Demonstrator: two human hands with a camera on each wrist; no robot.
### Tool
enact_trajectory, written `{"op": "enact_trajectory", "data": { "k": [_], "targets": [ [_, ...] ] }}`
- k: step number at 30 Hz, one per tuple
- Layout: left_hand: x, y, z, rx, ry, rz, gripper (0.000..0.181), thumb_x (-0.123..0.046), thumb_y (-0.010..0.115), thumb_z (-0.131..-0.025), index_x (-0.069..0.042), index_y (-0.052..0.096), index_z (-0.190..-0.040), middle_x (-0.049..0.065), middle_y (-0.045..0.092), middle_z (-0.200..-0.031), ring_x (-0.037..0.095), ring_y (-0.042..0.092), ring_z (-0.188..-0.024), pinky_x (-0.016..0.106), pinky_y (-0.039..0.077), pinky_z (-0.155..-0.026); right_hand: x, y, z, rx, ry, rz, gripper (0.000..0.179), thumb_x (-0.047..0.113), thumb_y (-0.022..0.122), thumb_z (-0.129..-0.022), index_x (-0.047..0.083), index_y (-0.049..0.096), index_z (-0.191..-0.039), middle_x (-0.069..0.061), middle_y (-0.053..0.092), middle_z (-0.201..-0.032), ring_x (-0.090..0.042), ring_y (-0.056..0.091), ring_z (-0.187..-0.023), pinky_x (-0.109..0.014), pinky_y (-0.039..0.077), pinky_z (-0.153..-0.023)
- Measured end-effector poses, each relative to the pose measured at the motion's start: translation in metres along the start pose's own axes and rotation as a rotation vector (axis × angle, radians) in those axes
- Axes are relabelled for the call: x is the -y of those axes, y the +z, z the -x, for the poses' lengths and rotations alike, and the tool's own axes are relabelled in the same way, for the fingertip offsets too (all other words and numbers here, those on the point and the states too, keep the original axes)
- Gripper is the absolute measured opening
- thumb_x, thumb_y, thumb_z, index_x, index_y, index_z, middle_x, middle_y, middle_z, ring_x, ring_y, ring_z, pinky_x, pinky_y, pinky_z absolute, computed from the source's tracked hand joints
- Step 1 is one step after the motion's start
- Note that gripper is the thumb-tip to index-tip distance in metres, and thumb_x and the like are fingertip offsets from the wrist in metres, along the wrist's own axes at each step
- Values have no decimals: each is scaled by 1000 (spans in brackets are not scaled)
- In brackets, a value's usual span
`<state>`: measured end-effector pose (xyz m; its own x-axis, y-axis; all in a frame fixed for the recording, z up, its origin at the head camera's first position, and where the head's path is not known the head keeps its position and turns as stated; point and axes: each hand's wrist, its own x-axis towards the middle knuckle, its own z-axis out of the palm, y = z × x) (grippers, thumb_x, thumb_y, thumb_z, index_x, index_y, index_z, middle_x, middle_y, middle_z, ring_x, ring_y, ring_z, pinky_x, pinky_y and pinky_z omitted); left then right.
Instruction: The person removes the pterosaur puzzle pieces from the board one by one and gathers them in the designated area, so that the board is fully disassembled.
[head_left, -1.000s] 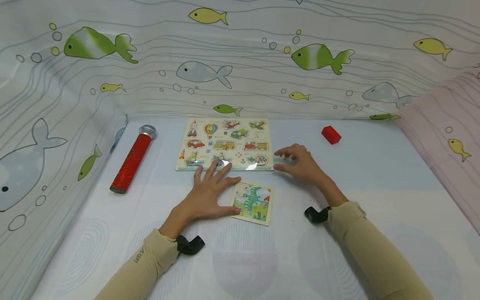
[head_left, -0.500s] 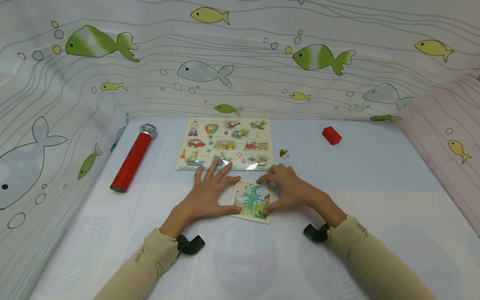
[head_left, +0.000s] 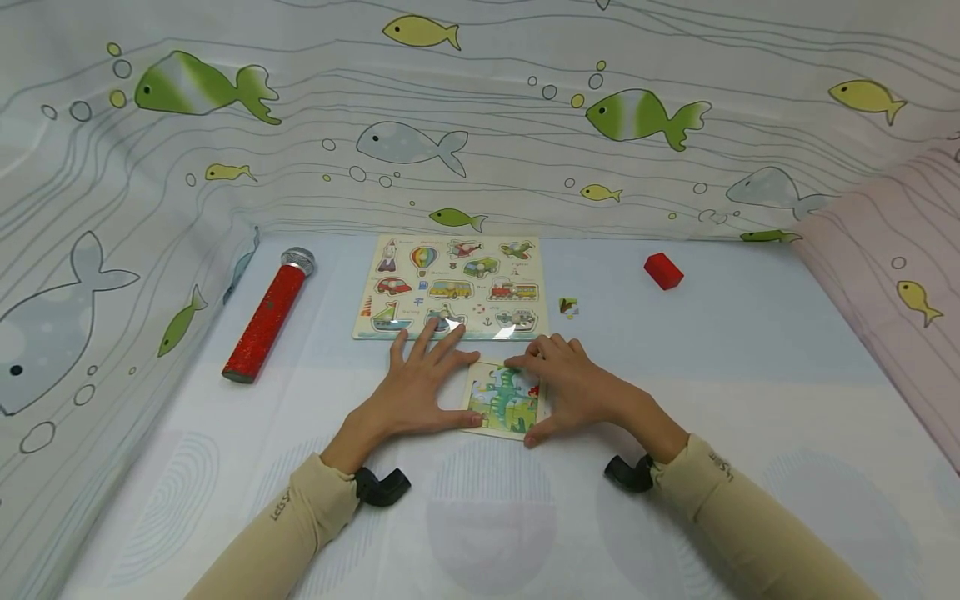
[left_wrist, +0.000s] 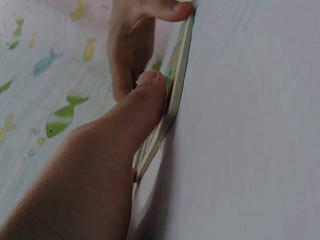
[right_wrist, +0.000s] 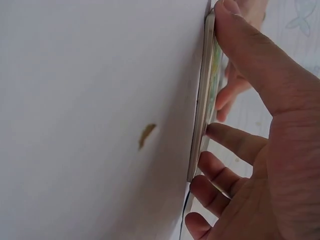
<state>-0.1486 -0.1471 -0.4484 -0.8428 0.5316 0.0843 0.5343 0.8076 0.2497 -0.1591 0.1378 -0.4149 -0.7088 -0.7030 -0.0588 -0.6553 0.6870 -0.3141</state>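
Note:
A small square wooden jigsaw puzzle point(head_left: 504, 400) with a green dinosaur picture lies flat in the middle of the table. My left hand point(head_left: 412, 392) is spread flat beside it, its thumb resting on the puzzle's left edge. My right hand point(head_left: 577, 387) holds the right side of the puzzle, thumb at the near corner and index finger at the far edge. In the right wrist view that thumb point(right_wrist: 250, 55) presses against the board's edge. A loose puzzle piece point(head_left: 568, 307) lies beyond the right hand.
A larger wooden vehicle puzzle board point(head_left: 450, 287) lies just behind, close to the left fingertips. On the left is a red microphone point(head_left: 266, 321); on the right, a red block point(head_left: 663, 271). A fish-printed curtain point(head_left: 517, 192) borders the back of the table.
My right hand has come from the loose piece, now uncovered, to the right side of the small puzzle. The puzzle has turned slightly straighter. My left hand has hardly moved.

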Motion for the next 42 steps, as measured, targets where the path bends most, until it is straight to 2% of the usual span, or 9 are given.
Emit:
{"op": "enact_trajectory", "data": {
  "k": [4, 12, 15, 19, 23, 25, 31, 42],
  "targets": [
    [0, 0, 0, 0, 1, 8, 92, -84, 59, -77, -33, 46, -152, 1, 17, -172, 39, 4, -160, 74, 4, -118, 0, -2, 0, 15, 0, 6, 101, 66, 87, -63, 22, 53, -148, -2, 52, -124, -18, 43, -110, -36, 31, -87],
    [-1, 0, -1, 7, -14, 21, 81, -78, 56, -85, -30, 48, -150, 2, 18, -172, 39, 3, -160, 75, 2, -118, -1, -5, -1, 31, -7, -15, 96, 63, 87, -67, 23, 52, -148, -2, 52, -129, -20, 42, -114, -39, 33, -89],
    [-1, 0, -1, 16, -20, 13, 81, -78, 56, -84, -31, 48, -150, 2, 17, -173, 39, 2, -160, 75, 2, -118, -2, -4, -4, 18, -9, -62, 82, 55, 84, -75, 25, 56, -146, -2, 54, -128, -20, 43, -114, -39, 32, -89],
    [-1, 1, -1, 22, -25, 7, 82, -79, 55, -84, -31, 47, -150, 1, 15, -173, 38, 0, -160, 74, 1, -118, -4, -1, -15, -42, -37, -139, 51, 36, 78, -88, 27, 65, -137, 0, 59, -118, -16, 46, -107, -36, 32, -84],
    [0, 2, -1, 18, -26, 12, 82, -80, 55, -84, -31, 47, -149, 1, 16, -173, 38, 1, -160, 74, 0, -118, -6, -1, -27, -82, -96, -193, 36, 20, 73, -92, 26, 71, -128, -1, 60, -103, -14, 46, -94, -35, 30, -77],
    [-1, 1, -1, 17, -29, 14, 82, -80, 55, -84, -31, 48, -149, 0, 16, -173, 38, 1, -160, 74, 0, -118, -6, -2, -31, -64, -115, -219, 36, 15, 71, -93, 25, 72, -127, -1, 60, -101, -14, 45, -91, -34, 30, -76],
    [-1, 2, -2, 29, -34, 16, 84, -83, 53, -83, -31, 48, -149, -2, 14, -173, 36, -2, -160, 73, -1, -119, -5, -6, -38, 41, -100, -251, 40, 9, 66, -92, 25, 70, -129, -3, 59, -103, -15, 43, -89, -34, 31, -79],
    [-2, 1, -1, 24, -33, 13, 84, -81, 56, -82, -31, 49, -149, -1, 15, -173, 37, -1, -160, 74, -1, -118, -2, -11, -43, 92, -118, -199, 38, 10, 70, -92, 27, 71, -125, 1, 57, -93, -14, 45, -86, -33, 31, -78]
  ]
}}
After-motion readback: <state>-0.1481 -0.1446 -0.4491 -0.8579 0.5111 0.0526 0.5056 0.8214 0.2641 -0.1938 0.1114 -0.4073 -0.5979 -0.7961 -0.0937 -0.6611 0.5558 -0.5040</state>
